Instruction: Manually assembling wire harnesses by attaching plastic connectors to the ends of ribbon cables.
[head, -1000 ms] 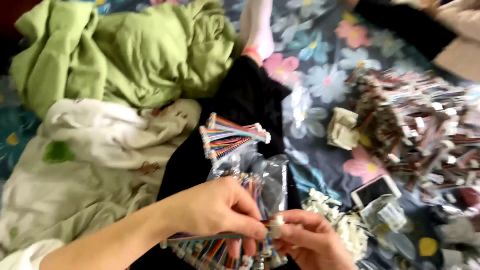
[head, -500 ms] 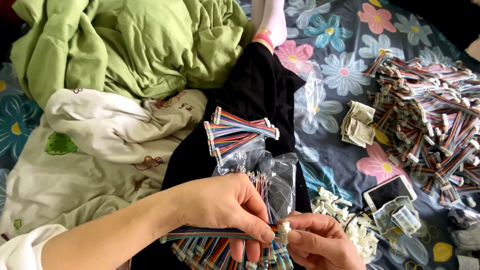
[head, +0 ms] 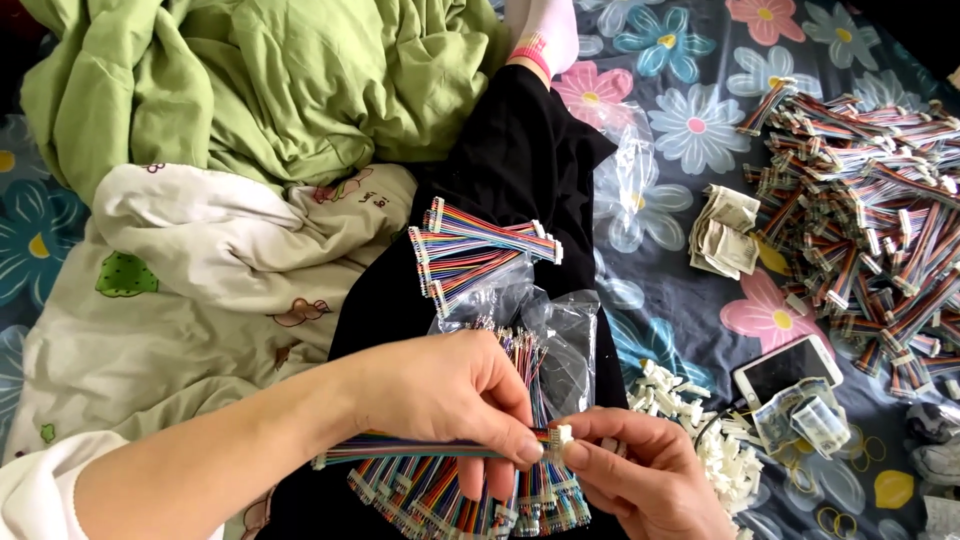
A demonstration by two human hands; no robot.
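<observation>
Both hands still pinch ribbon cable.

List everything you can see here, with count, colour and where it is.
ribbon cable: one, rainbow, pinched in both hands
white connector: one, at cable tip
finished cables: small bundle, rainbow, on black trouser leg
cable pile: many, right
loose connectors: heap, white, lower right
phone: one, white
banknotes: folded, middle right
green blanket: top left
floral sheet: blue
left hand: pinching cable
right hand: holding connector
</observation>
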